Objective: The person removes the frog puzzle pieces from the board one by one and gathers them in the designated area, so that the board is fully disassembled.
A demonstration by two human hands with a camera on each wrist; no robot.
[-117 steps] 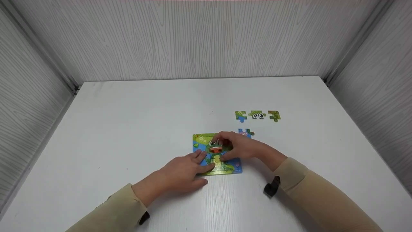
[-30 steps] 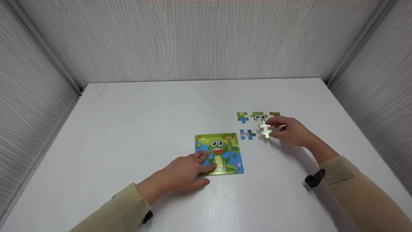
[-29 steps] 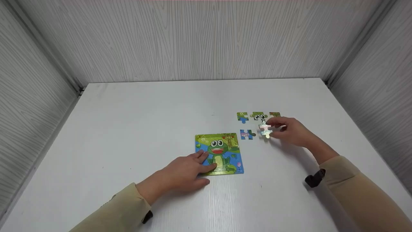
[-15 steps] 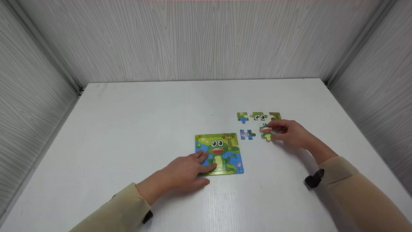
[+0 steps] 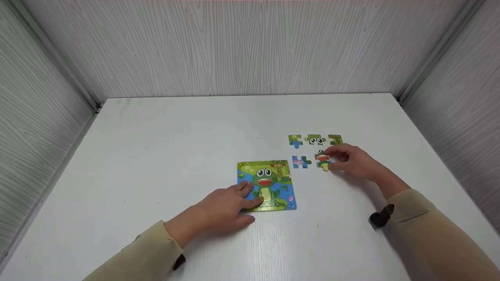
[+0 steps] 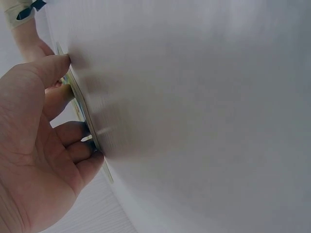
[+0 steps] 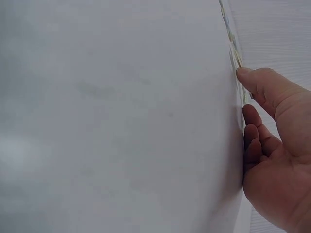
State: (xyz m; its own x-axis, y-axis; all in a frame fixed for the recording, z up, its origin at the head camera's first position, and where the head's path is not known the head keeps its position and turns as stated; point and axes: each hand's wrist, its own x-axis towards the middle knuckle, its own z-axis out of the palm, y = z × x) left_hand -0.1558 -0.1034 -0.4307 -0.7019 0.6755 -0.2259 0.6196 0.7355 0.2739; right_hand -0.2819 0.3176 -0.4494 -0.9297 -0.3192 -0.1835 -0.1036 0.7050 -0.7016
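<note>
In the head view, a square puzzle board (image 5: pixel 281 191) with a green frog picture lies on the white table. My left hand (image 5: pixel 222 208) rests on its lower left with fingers spread; the left wrist view shows the hand (image 6: pixel 53 141) along the board's edge. Right of the board, my right hand (image 5: pixel 355 162) pinches a jigsaw puzzle piece (image 5: pixel 322 159) with the frog's red mouth between thumb and index finger, low at the tabletop. Beside it lies a blue and pink puzzle piece (image 5: pixel 300 162). From the right wrist view, the right hand (image 7: pixel 277 141) is close along the table surface.
Behind the held piece, a row runs across: a green-blue puzzle piece (image 5: pixel 295 140), one with the frog's eyes (image 5: pixel 315 139) and a green-brown piece (image 5: pixel 334 139). Grained white panels (image 5: pixel 250 47) enclose the table (image 5: pixel 175 144) at back and sides.
My right hand has carried the mouth piece from the board rightward, tilted it, then lowered it flat beside the blue and pink piece. My left hand has stayed on the board.
</note>
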